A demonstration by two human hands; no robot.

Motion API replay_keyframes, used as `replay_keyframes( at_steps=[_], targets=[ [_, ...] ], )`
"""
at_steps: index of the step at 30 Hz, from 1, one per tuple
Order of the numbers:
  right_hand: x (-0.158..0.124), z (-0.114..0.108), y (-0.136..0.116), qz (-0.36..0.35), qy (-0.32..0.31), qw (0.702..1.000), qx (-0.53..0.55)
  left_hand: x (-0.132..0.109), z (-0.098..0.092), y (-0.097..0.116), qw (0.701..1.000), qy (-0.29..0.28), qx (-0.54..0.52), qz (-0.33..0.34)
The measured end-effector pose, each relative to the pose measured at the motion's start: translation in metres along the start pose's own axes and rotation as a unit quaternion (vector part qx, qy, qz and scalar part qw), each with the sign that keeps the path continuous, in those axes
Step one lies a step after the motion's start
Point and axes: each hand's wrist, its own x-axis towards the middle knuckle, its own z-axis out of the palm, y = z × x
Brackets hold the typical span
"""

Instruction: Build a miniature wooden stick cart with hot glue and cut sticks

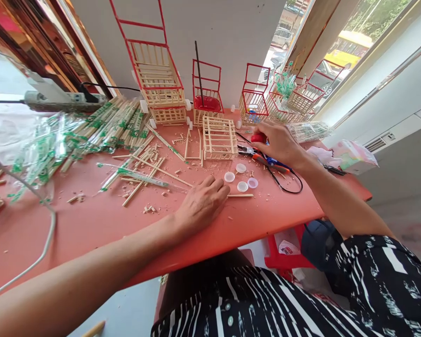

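Observation:
My left hand [205,199] lies bent on the orange table, its fingers together over a thin wooden stick [240,195] whose right part sticks out. Farther right, my right hand [278,140] pinches a small red object [258,138] above the pliers [245,150] and a blue tool [275,163]. Between the hands sit several small round plastic caps [242,186]. Just beyond them stands a small frame of wooden sticks [220,138]. Cut stick pieces [150,209] and shavings are scattered to the left.
Wrapped chopsticks [101,124] are heaped at the left, near a power strip [66,100] and a grey cable [52,224]. Red-edged stick carts [159,79] line the wall. A tissue pack [354,157] lies at the right, inside the table's edge [266,234].

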Motion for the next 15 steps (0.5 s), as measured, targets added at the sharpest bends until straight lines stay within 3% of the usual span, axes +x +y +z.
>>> replay_keyframes(
  at_steps=[5, 11, 15],
  targets=[
    [-0.014, 0.004, -0.001, 0.071, -0.011, 0.974, 0.215, 0.000, 0.001, 0.000, 1.000, -0.002, 0.006, 0.002],
    [-0.038, 0.009, -0.027, 0.152, -0.077, 0.860, 0.481, 0.002, -0.001, 0.001, 1.000, -0.020, -0.002, -0.009],
    [-0.048, 0.017, -0.040, 0.176, -0.073, 0.822, 0.537, 0.004, -0.008, 0.002, 0.998, -0.048, -0.011, -0.028]
  ],
)
